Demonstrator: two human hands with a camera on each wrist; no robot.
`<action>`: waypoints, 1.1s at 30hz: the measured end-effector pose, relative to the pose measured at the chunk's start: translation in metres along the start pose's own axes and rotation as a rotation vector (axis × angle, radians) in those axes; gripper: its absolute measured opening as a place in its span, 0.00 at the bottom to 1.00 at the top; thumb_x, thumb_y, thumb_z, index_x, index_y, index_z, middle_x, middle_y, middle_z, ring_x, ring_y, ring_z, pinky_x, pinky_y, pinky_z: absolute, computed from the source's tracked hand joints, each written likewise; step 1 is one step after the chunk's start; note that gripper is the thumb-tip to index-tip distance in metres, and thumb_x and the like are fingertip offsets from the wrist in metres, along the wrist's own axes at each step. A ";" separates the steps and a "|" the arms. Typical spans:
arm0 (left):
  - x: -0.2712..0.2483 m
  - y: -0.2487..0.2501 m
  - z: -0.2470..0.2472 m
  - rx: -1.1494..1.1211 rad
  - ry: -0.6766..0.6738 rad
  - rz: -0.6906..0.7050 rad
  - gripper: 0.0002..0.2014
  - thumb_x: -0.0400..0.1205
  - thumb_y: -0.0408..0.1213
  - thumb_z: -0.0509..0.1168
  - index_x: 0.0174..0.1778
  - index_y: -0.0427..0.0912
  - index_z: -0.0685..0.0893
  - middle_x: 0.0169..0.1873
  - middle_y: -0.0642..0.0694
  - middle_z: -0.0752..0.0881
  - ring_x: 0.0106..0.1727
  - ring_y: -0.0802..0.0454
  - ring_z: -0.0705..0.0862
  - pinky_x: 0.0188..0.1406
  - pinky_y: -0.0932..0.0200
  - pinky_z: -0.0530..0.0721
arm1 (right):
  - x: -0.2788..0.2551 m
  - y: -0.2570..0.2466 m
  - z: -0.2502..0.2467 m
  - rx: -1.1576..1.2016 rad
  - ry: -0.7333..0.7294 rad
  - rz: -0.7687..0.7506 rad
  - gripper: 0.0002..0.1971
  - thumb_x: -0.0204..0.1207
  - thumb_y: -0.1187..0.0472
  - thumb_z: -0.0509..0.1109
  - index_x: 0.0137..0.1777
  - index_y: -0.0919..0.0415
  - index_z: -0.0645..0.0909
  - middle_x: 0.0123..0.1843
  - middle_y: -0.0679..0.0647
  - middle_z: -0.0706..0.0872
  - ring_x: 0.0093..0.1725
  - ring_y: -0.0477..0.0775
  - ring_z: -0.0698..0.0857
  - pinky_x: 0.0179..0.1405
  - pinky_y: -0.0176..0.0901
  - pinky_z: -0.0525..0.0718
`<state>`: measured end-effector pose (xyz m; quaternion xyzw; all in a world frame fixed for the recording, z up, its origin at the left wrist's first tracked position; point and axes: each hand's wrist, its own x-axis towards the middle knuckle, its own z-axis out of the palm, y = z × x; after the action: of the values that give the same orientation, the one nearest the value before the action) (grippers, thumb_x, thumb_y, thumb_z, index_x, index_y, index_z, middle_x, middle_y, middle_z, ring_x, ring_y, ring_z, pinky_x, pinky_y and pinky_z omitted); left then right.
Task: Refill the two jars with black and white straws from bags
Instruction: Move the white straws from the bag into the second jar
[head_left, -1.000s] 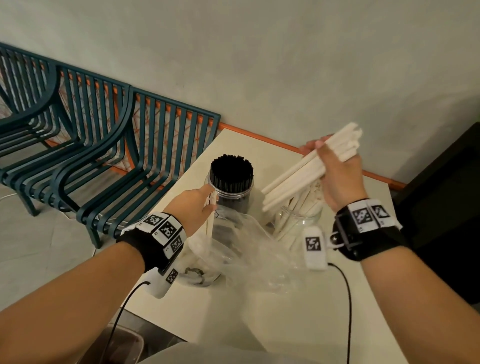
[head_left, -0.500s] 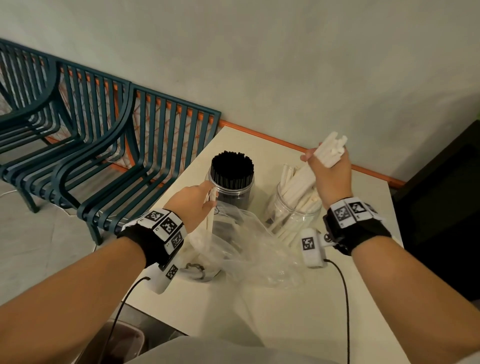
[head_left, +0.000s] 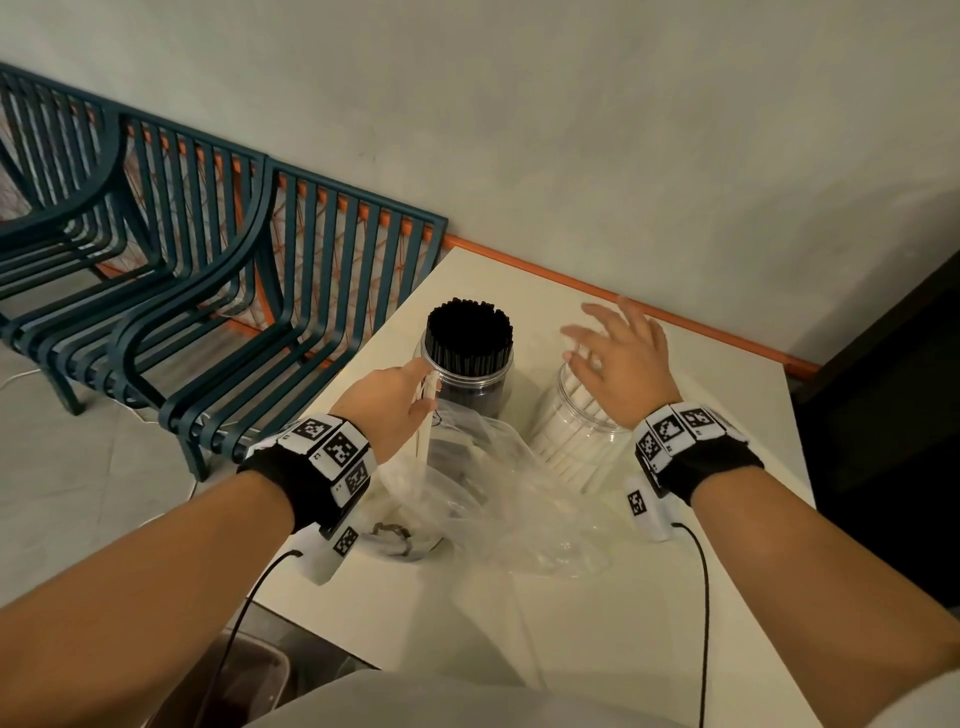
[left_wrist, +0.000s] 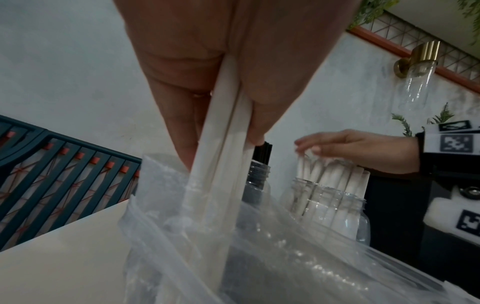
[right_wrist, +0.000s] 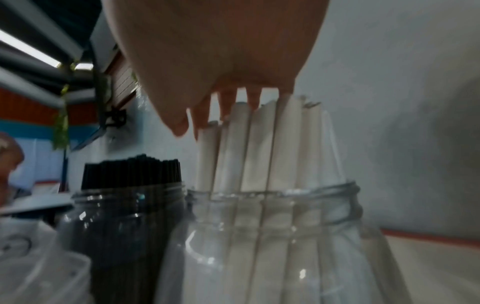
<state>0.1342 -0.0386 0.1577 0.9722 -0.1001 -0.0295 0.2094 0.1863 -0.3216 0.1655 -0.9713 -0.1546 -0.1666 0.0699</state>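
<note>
Head view: a person stands at a pale table (head_left: 701, 613) set against a grey wall, two clear jars at its far end. The left jar (head_left: 470, 382) is packed with black straws (head_left: 470, 332) standing upright, their tips above the rim. The right jar (head_left: 576, 431), just beside it, holds white straws (right_wrist: 262, 144), also upright and reaching past the mouth.

The right hand (head_left: 621, 358) hovers flat over the white straws with its fingers (head_left: 592, 314) spread apart and straight; in the right wrist view the fingertips touch or nearly touch the straw tops, and it grips nothing.

The left hand (head_left: 387, 402) sits near the left jar, thumb and fingers pinched together on a few white straws (left_wrist: 223, 148) that slant down into a crumpled clear plastic bag (head_left: 498, 499) lying on the near side of both jars. The left wrist view shows these straws clamped between thumb and fingers, their lower ends inside the bag.

Both wrists wear black bands (head_left: 306, 483) carrying square black-and-white coded markers; no readable words, brands or labels appear on the jars or the bag.

Left of the table stands a row of dark teal slatted metal chairs (head_left: 218, 291). The left wrist view catches a brass wall lamp (left_wrist: 418, 61) with a clear glass tube high on the right.
</note>
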 end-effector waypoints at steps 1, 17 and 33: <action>0.000 0.000 0.000 0.001 0.002 0.000 0.14 0.85 0.42 0.56 0.65 0.42 0.71 0.44 0.42 0.85 0.39 0.47 0.80 0.35 0.58 0.73 | 0.003 0.001 0.003 -0.070 -0.120 0.005 0.19 0.82 0.43 0.59 0.68 0.45 0.80 0.78 0.49 0.71 0.82 0.60 0.58 0.78 0.67 0.54; 0.003 -0.004 0.001 -0.008 0.019 -0.021 0.15 0.85 0.42 0.58 0.66 0.43 0.71 0.37 0.48 0.80 0.37 0.48 0.79 0.33 0.58 0.72 | -0.011 0.019 0.011 0.100 0.069 0.070 0.25 0.76 0.42 0.62 0.65 0.58 0.82 0.76 0.56 0.72 0.74 0.60 0.70 0.73 0.59 0.70; 0.003 -0.001 0.000 0.014 0.019 -0.015 0.15 0.85 0.42 0.58 0.67 0.43 0.71 0.43 0.43 0.85 0.39 0.48 0.78 0.36 0.57 0.75 | -0.005 0.009 0.007 0.179 0.103 0.064 0.22 0.75 0.57 0.71 0.68 0.61 0.75 0.66 0.61 0.72 0.66 0.61 0.72 0.62 0.54 0.79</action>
<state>0.1377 -0.0384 0.1572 0.9747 -0.0910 -0.0210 0.2032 0.1867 -0.3297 0.1566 -0.9558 -0.1340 -0.1994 0.1695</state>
